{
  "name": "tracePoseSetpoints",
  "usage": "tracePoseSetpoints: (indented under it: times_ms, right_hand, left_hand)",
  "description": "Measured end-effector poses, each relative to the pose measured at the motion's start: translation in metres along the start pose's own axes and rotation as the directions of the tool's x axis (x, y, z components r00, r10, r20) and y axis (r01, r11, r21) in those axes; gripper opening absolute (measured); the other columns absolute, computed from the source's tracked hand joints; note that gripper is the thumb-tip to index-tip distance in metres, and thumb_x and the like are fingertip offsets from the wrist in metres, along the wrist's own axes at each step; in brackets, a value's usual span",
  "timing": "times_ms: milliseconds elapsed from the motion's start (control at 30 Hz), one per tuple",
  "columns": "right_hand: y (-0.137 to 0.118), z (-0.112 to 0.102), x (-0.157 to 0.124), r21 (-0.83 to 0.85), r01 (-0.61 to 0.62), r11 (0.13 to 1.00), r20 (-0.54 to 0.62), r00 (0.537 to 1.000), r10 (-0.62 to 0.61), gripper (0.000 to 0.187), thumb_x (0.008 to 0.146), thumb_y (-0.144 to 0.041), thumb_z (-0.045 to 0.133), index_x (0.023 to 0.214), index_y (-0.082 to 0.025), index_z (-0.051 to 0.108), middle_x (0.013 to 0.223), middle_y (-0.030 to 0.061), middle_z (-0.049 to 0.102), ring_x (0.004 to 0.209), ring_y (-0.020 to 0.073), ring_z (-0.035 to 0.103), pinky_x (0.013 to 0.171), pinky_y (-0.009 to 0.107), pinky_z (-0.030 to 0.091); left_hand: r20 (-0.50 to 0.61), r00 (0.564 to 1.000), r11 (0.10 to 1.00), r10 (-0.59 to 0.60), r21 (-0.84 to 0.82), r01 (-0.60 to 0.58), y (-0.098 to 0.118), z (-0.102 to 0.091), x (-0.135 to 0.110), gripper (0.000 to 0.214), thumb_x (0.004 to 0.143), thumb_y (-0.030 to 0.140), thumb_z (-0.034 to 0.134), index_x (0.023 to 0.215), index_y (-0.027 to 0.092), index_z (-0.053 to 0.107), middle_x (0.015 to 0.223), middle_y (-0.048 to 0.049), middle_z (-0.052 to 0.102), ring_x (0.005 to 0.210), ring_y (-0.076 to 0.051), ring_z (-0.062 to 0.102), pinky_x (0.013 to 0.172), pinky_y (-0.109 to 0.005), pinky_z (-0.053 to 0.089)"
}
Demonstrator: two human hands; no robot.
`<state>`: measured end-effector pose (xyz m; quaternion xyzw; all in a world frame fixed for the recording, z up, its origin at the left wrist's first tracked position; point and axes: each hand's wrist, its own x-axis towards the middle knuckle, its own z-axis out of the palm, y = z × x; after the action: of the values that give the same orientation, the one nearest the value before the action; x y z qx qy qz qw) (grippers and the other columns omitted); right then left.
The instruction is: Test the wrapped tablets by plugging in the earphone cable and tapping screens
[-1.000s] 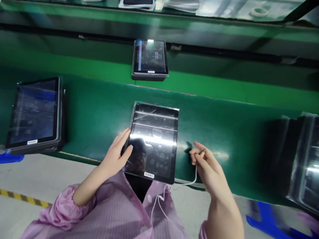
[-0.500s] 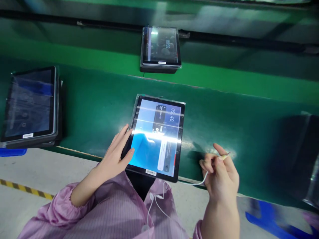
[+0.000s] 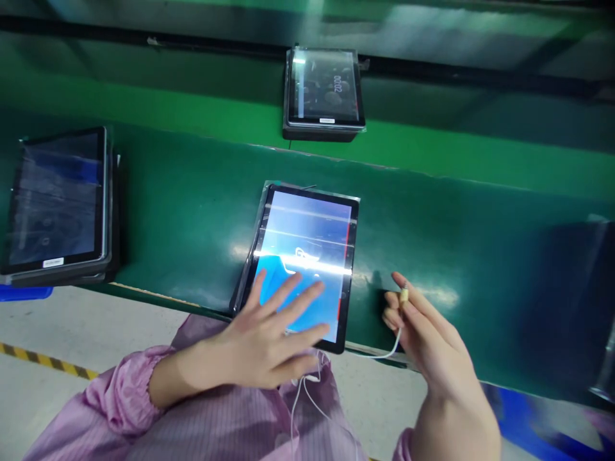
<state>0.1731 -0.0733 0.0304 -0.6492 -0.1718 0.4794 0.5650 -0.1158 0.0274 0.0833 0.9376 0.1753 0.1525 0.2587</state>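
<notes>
A black tablet (image 3: 307,243) lies on the green belt (image 3: 182,211) in front of me, its screen lit blue and white under a glossy film. My left hand (image 3: 269,336) rests over the tablet's near end, fingers spread flat on the screen. My right hand (image 3: 423,336) hovers just right of the tablet and pinches a small gold audio plug (image 3: 404,295) on a white cable (image 3: 379,352). The cable runs back toward my pink smock.
A stack of dark tablets (image 3: 55,202) sits at the belt's left edge. Another tablet (image 3: 324,93) lies on the far green ledge. A dark blurred stack (image 3: 576,288) stands at the right. Blue items (image 3: 22,292) and a yellow-striped floor lie below.
My left hand moved from the tablet's left edge onto the screen with fingers spread. The screen went from dark to lit, and its content changed. My right hand shifted slightly, still pinching the plug.
</notes>
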Motion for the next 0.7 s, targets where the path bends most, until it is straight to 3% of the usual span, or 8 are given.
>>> tracePoseSetpoints:
  times_ms: [67,167,300,367,467,700]
  right_hand:
    - [-0.009,-0.003,0.009,-0.18,0.039,0.983,0.029,0.999,-0.034,0.062,0.074,-0.055,0.088,0.127,-0.028,0.07,0.083,0.0003,0.063,0.064,0.0142,0.053,0.06,0.029,0.049]
    - [-0.037,0.005,0.03,-0.326,0.084,0.941,0.003,0.996,-0.088,0.06,0.063,-0.062,0.091,0.105,-0.022,0.077,0.082,0.0055,0.07,0.058,0.0157,0.054,0.054,0.032,0.048]
    - [-0.081,0.031,0.066,-0.324,0.246,0.913,-0.062,0.958,-0.28,0.052,0.059,-0.06,0.092,0.086,-0.018,0.078,0.072,0.0062,0.068,0.051,0.0128,0.047,0.046,0.03,0.036]
    - [-0.094,0.042,0.085,-0.409,0.34,0.847,0.018,0.931,-0.365,0.044,0.068,-0.054,0.087,0.092,-0.018,0.079,0.068,0.003,0.065,0.053,0.0128,0.047,0.05,0.03,0.034]
    - [-0.094,0.051,0.111,-0.515,0.354,0.781,0.128,0.932,-0.338,0.034,0.077,-0.045,0.077,0.097,-0.017,0.079,0.067,0.0005,0.061,0.058,0.0131,0.047,0.054,0.03,0.034]
    - [-0.073,0.046,0.141,-0.383,0.277,0.882,0.1,0.961,-0.258,0.034,0.07,-0.047,0.079,0.09,-0.02,0.079,0.074,0.0011,0.066,0.062,0.0143,0.052,0.059,0.03,0.042]
  left_hand:
    - [-0.107,0.985,0.991,-0.137,-0.016,0.136,-0.016,-0.007,-0.002,0.038,0.104,0.035,0.047,0.138,0.028,0.061,0.166,-0.0106,0.036,0.158,-0.036,0.022,0.124,-0.072,0.007]
    - [-0.202,0.918,0.94,-0.341,-0.089,0.33,-0.045,-0.017,-0.001,0.038,0.106,0.033,0.044,0.14,0.03,0.06,0.164,-0.0064,0.042,0.157,-0.029,0.028,0.127,-0.064,0.014]
    - [-0.21,0.833,0.854,-0.513,-0.221,0.471,-0.075,-0.02,0.013,0.042,0.104,0.042,0.046,0.143,0.028,0.056,0.161,-0.0074,0.047,0.153,-0.027,0.038,0.127,-0.059,0.023]
    - [-0.208,0.803,0.821,-0.558,-0.28,0.498,-0.085,-0.018,0.023,0.047,0.102,0.044,0.048,0.146,0.027,0.052,0.161,-0.0079,0.046,0.153,-0.026,0.038,0.128,-0.058,0.023]
    - [-0.218,0.778,0.795,-0.59,-0.323,0.513,-0.094,-0.014,0.036,0.053,0.102,0.044,0.047,0.152,0.026,0.045,0.162,-0.0079,0.045,0.154,-0.026,0.037,0.13,-0.057,0.016]
    - [-0.167,0.772,0.774,-0.614,-0.318,0.547,-0.101,-0.012,0.046,0.054,0.102,0.042,0.043,0.155,0.029,0.041,0.163,-0.0052,0.045,0.154,-0.026,0.037,0.13,-0.06,0.007]
